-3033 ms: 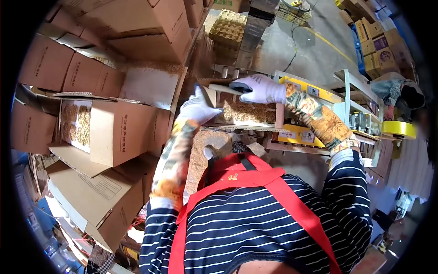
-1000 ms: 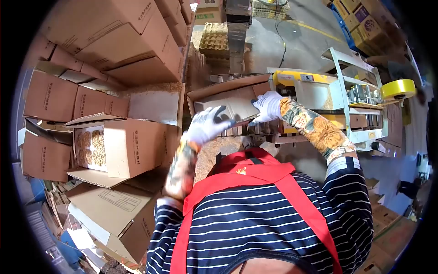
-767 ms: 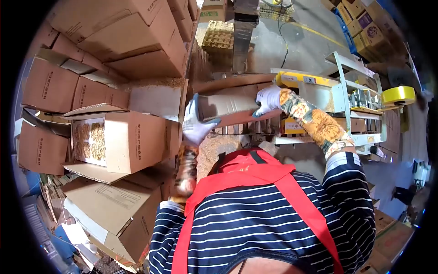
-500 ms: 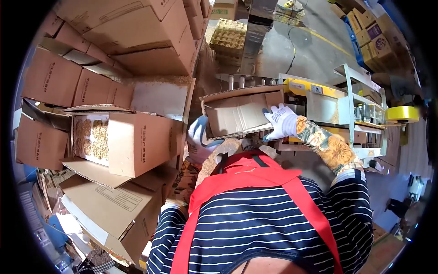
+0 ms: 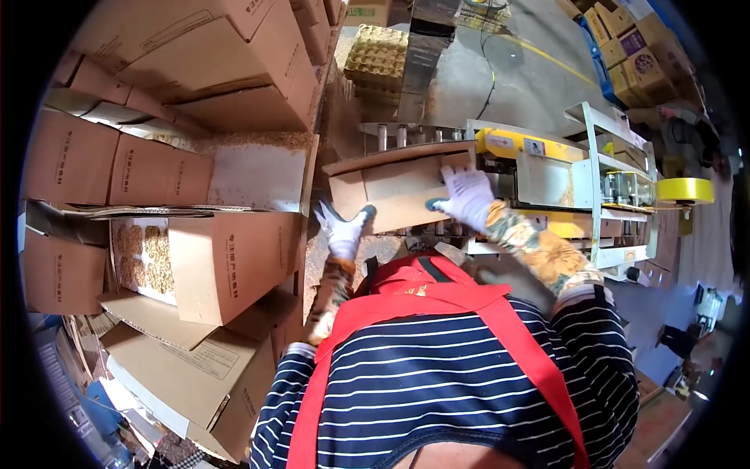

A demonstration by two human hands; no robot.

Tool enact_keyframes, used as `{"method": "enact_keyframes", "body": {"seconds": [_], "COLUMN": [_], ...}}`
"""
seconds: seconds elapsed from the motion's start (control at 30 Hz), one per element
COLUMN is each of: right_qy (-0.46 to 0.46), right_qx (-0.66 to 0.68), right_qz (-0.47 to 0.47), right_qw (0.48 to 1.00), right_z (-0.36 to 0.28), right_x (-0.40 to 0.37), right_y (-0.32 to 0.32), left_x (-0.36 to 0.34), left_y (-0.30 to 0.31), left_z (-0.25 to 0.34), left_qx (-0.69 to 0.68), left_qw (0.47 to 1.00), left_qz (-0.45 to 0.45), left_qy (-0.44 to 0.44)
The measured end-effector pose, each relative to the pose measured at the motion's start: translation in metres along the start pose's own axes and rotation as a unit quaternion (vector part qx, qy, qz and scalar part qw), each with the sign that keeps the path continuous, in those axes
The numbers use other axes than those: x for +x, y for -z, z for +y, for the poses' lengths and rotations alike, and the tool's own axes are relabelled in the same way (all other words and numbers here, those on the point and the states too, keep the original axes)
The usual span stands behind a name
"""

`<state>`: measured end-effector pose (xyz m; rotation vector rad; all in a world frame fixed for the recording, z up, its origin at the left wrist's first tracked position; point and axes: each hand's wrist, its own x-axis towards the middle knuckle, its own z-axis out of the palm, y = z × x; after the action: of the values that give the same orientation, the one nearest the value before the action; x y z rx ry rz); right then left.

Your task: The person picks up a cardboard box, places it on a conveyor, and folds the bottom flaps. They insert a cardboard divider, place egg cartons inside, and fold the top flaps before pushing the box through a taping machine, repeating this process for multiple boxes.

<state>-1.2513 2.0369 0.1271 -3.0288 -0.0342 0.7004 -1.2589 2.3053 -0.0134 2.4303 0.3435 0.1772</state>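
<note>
In front of me a cardboard box (image 5: pixel 402 187) sits tilted a little on the conveyor, one flap standing along its far side. At its near left corner is my left hand (image 5: pixel 344 229), in a white glove with grey-blue fingertips. The thumb touches the cardboard and the fingers are spread at the box's left side. My right hand (image 5: pixel 469 198), gloved alike, lies on the right part of the box with fingers outstretched and thumb apart. Neither hand wraps around anything that I can see.
On the left stands an open carton (image 5: pixel 234 262) with textured tan contents, below stacked cartons (image 5: pixel 211 55). To the right are a yellow-sided conveyor machine (image 5: pixel 539 148), its pale metal frame (image 5: pixel 598 180) and a yellow tape roll (image 5: pixel 685 190). Egg trays (image 5: pixel 376 56) are stacked beyond.
My left hand has moved up against the box's near left corner. My right hand has shifted slightly up and left over the box. A near panel now covers more of the box's inside.
</note>
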Motion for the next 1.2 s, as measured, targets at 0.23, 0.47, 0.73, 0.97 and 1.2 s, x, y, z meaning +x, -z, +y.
{"method": "enact_keyframes", "body": {"seconds": [0.23, 0.47, 0.73, 0.97, 1.2], "right_qy": [0.107, 0.174, 0.007, 0.318, 0.561], "right_qx": [-0.038, 0.051, -0.04, 0.247, 0.287], "right_qz": [0.37, 0.181, 0.189, 0.309, 0.348], "right_qw": [0.922, 0.967, 0.981, 0.862, 0.694], "right_z": [-0.042, -0.022, 0.076, -0.082, -0.327], "right_x": [0.038, -0.013, -0.006, -0.034, -0.089], "right_y": [0.044, -0.047, -0.09, 0.072, 0.116], "left_x": [0.006, -0.006, -0.018, -0.055, -0.081], "left_y": [-0.006, -0.012, -0.093, -0.069, 0.14], "left_z": [0.003, 0.038, 0.149, 0.124, 0.02], "left_qx": [-0.451, -0.445, -0.138, -0.349, -0.699], "left_qw": [0.859, 0.842, 0.956, 0.89, 0.703], "left_qz": [-0.156, -0.205, -0.25, -0.284, 0.067], "left_qy": [0.184, 0.225, 0.06, 0.078, 0.115]}}
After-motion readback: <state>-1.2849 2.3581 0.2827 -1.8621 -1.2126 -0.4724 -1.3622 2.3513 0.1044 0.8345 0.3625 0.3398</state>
